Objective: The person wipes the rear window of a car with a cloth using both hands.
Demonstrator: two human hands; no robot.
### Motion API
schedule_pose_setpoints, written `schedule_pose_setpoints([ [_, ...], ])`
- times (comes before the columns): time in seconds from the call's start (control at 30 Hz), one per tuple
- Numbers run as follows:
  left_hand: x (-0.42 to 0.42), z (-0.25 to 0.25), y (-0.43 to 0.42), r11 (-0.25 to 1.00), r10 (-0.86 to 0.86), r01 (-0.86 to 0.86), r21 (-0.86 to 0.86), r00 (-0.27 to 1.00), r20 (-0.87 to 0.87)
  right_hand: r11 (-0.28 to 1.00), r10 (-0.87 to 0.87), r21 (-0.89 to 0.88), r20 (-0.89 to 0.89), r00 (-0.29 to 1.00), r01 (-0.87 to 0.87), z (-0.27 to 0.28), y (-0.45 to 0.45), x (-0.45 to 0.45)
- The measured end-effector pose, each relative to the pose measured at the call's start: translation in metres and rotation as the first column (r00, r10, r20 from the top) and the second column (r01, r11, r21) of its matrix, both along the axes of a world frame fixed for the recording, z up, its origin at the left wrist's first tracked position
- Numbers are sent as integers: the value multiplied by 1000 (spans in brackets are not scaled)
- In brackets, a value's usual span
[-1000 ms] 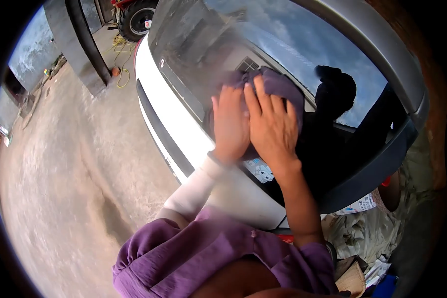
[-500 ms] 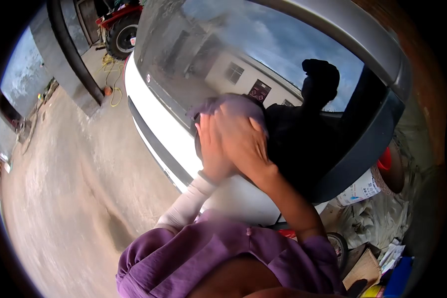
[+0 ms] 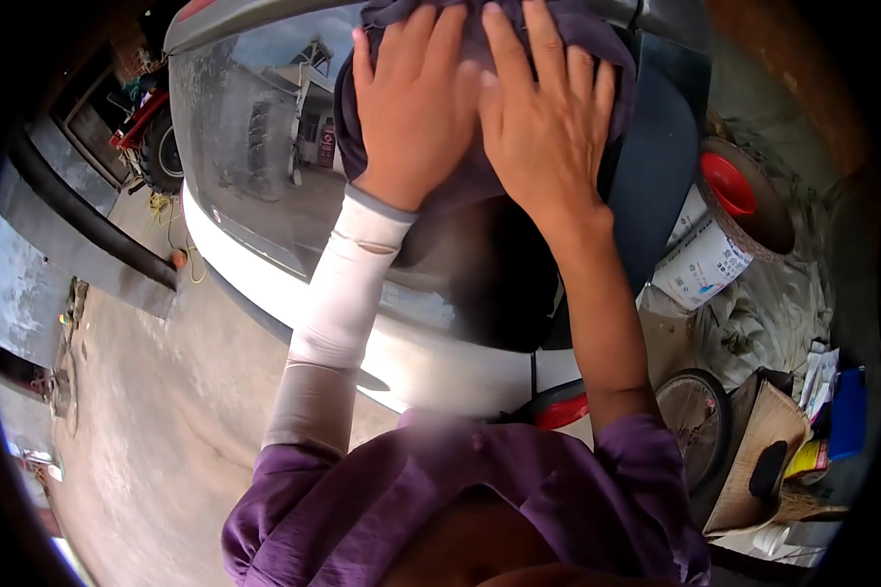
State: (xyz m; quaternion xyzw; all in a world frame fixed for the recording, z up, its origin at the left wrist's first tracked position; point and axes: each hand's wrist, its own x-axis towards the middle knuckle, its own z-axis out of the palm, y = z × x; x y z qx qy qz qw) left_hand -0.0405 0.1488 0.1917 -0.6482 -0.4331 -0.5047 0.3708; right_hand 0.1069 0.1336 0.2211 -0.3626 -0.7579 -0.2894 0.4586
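Both hands press on a dark purple cloth (image 3: 472,166) spread against the rear window (image 3: 240,127) of a white car (image 3: 440,367). Stretched flat over the cloth's left part is my left hand (image 3: 416,117), fingers apart, with a pale sleeve on its forearm. My right hand (image 3: 548,132) lies beside it on the right part, fingers spread and bare-armed. The cloth's folds stick out above the fingertips and past the right hand. Part of the glass is hidden behind the hands and cloth.
At right, a printed white bucket (image 3: 700,259) with a red bowl (image 3: 727,183) stands by crumpled plastic sheeting (image 3: 783,303). Below are a small wheel (image 3: 693,421) and cardboard (image 3: 759,455). A large tractor-like tire (image 3: 162,157) and pillar (image 3: 93,220) stand left.
My hands and the cloth have moved up the glass, arms now stretched farther. The left and right hands, overlapping before, now lie side by side. The head view has shifted.
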Motion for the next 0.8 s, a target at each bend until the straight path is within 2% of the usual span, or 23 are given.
schedule_pose_setpoints([
  [0.13, 20, -5, -5, 1000, -8, 8, 0, 1000, -25, 994, -78, -77, -32, 996, 75, -12, -12, 11],
  [0.17, 26, -7, -14, 997, -36, 36, -63, 999, 0, 997, -50, 47, -94, 994, 54, -32, 1, 10],
  [0.2, 28, -15, -20, 991, -60, 60, -122, 998, 1, 999, -50, 6, -106, 993, 51, -44, 1, 12],
  [0.27, 32, -38, -30, 986, -42, 39, -162, 999, -13, 997, -50, -69, -124, 991, 42, -61, -13, 19],
  [0.3, 37, -46, -38, 975, -45, 43, -216, 999, -2, 982, -23, -191, -132, 991, -3, -68, -24, 22],
  [0.43, 41, -105, -67, 950, -57, 57, -309, 998, 10, 960, -34, -280, -29, 999, 25, -122, -50, 34],
  [0.57, 46, -170, -98, 929, -69, 67, -365, 998, 8, 964, 15, -265, -8, 1000, -17, -202, -75, 43],
  [0.8, 56, -214, -134, 876, -124, 136, -463, 991, 57, 950, 140, -282, -8, 990, -137, -246, -104, 59],
])
